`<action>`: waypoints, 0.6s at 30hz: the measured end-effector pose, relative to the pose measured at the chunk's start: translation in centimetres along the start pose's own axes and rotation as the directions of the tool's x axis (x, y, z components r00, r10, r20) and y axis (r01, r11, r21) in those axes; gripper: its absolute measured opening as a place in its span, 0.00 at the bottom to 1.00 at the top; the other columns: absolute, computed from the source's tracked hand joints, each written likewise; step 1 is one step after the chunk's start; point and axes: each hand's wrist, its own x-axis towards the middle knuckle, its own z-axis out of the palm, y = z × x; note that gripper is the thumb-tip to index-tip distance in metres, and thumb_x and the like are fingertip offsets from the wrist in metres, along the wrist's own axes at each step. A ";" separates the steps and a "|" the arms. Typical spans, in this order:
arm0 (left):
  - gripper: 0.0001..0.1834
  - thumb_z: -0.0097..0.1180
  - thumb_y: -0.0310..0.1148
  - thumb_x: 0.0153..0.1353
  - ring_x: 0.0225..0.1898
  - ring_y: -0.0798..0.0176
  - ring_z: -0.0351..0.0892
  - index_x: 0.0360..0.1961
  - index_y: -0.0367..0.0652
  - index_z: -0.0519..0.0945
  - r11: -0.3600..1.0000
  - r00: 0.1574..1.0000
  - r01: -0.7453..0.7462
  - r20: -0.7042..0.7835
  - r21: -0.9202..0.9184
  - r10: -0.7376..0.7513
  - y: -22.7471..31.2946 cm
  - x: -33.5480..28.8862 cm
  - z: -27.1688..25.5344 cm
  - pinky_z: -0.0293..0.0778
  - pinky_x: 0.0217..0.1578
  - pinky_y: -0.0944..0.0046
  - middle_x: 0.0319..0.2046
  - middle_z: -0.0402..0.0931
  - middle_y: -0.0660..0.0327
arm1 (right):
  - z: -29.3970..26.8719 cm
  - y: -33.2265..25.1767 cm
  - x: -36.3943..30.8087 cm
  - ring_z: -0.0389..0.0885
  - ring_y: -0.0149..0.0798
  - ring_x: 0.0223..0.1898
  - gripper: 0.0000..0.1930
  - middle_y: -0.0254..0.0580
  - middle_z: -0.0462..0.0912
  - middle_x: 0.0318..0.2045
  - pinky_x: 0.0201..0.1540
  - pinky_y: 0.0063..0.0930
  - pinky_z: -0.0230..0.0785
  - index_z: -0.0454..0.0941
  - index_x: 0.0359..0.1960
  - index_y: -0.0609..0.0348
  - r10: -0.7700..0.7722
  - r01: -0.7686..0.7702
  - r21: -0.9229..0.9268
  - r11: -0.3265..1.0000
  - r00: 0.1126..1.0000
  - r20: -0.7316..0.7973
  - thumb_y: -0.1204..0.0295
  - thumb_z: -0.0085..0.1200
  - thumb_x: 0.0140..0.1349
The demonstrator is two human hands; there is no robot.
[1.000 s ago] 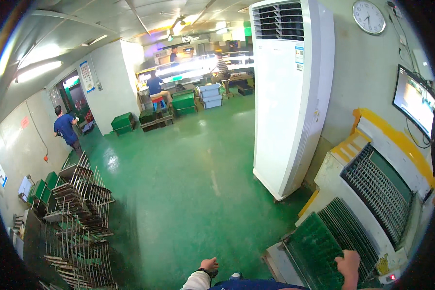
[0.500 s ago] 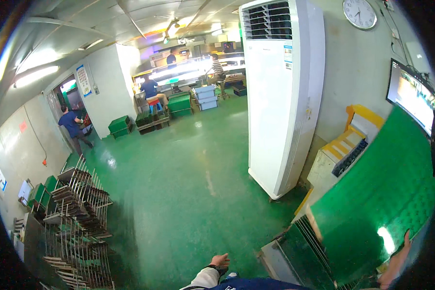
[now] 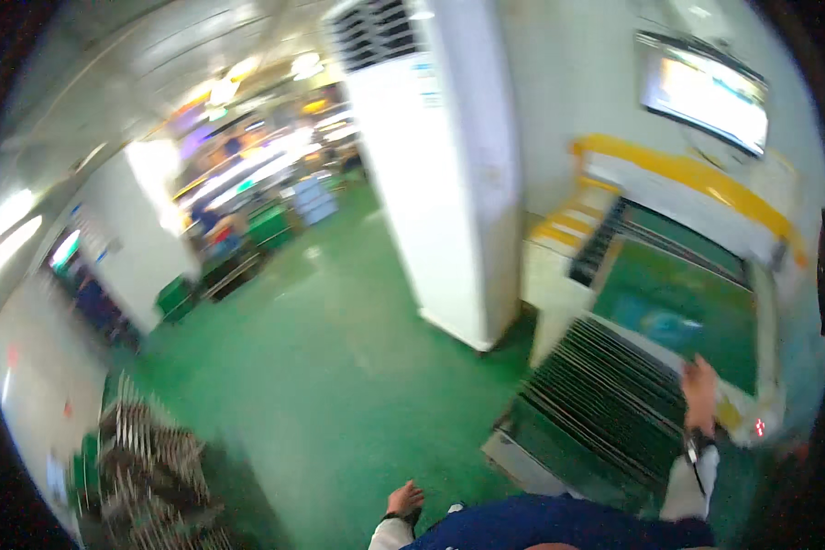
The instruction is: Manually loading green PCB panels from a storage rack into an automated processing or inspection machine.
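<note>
A large flat green panel point(image 3: 669, 316) lies at the front of a pale machine point(image 3: 555, 298) with yellow trim on the right. At the panel's near edge is my right hand point(image 3: 699, 394), its fingers closed on that edge, though motion blurs them. Just below and left of it, a rack point(image 3: 605, 385) holds several dark, thin boards standing on edge side by side. My left hand point(image 3: 405, 499) hangs low in front of me over the green floor, with nothing in it and its fingers loosely apart.
A tall white air conditioner point(image 3: 440, 202) stands ahead, left of the machine. A screen point(image 3: 706, 92) hangs on the right wall. Metal racks point(image 3: 156, 467) stand at the lower left. Blue bins point(image 3: 313, 199) and green crates point(image 3: 268, 227) are near the lit far benches.
My view has swung right. The green panel, raised and tilted at the right before, has come down onto the front of the machine with my right hand at its edge. My left hand stays low.
</note>
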 end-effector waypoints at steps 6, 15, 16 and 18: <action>0.19 0.47 0.42 0.58 0.37 0.54 0.70 0.44 0.41 0.63 0.993 0.989 -0.118 0.091 0.028 0.115 -0.7 -1.9 -1.7 0.68 0.35 0.53 0.37 0.68 0.56 | 7.4 -1.6 3.4 0.74 0.41 0.32 0.08 0.49 0.74 0.32 0.33 0.29 0.72 0.67 0.33 0.64 0.487 -0.601 0.774 -0.199 0.625 0.611 0.72 0.49 0.56; 0.28 0.46 0.47 0.57 0.50 0.52 0.62 0.53 0.42 0.58 0.996 0.999 -0.037 -0.020 0.082 0.038 0.8 -5.4 0.8 0.62 0.46 0.50 0.50 0.61 0.54 | 8.9 2.5 5.2 0.76 0.41 0.31 0.09 0.45 0.75 0.28 0.34 0.34 0.71 0.68 0.30 0.60 0.546 -0.591 0.782 -0.195 0.597 0.588 0.68 0.51 0.56; 0.29 0.46 0.47 0.57 0.51 0.52 0.61 0.55 0.42 0.57 0.996 0.999 -0.030 -0.025 0.079 0.032 0.8 -5.9 1.1 0.61 0.47 0.49 0.51 0.61 0.54 | 8.8 2.8 5.5 0.76 0.41 0.31 0.09 0.45 0.75 0.27 0.34 0.34 0.71 0.68 0.30 0.60 0.552 -0.604 0.774 -0.189 0.586 0.593 0.68 0.51 0.56; 0.31 0.46 0.48 0.57 0.54 0.51 0.59 0.57 0.42 0.56 0.997 0.999 -0.029 -0.030 0.075 0.031 1.2 -6.3 2.1 0.59 0.50 0.48 0.54 0.59 0.54 | 8.7 4.0 6.6 0.75 0.41 0.31 0.09 0.45 0.75 0.28 0.34 0.34 0.70 0.68 0.30 0.59 0.529 -0.618 0.775 -0.132 0.617 0.582 0.67 0.51 0.56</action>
